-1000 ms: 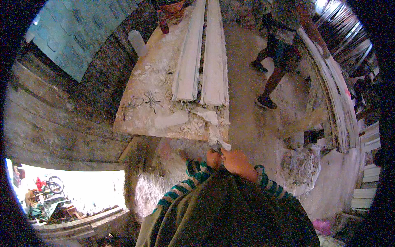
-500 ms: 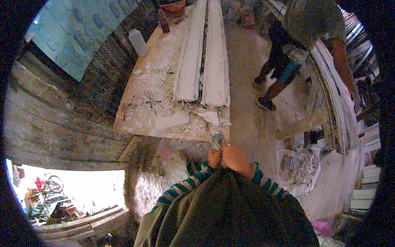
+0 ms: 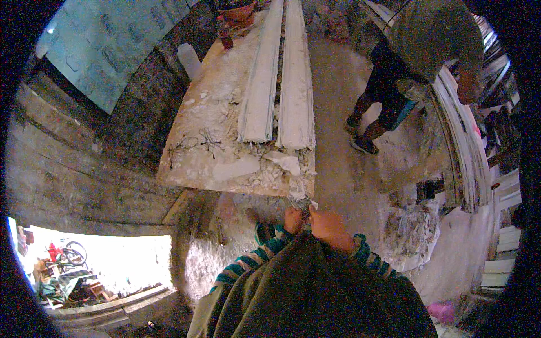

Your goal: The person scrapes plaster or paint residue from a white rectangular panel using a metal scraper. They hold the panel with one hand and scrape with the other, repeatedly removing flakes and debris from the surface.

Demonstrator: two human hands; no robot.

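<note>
Close in front of my body, at the near right corner of the plaster-dusted table, my two hands are together. My left hand is closed around the lower part of a small crumpled grey-white piece; its kind is too blurred to name. My right hand is closed too, its fingertips pinched at the right side of that piece. Just beyond lie broken white plaster chunks and a flat whitish slab. Two long white plaster mouldings run side by side away from me.
A white container, a red bottle and an orange-brown basin stand toward the far left. At right, another person bends beside long white strips. Thin dark wires lie on the table. A window opening is lower left.
Both hands have come slightly nearer my body with the crumpled piece, the right also shifting a little to the right. The other person has bent lower, with an arm changing place.
</note>
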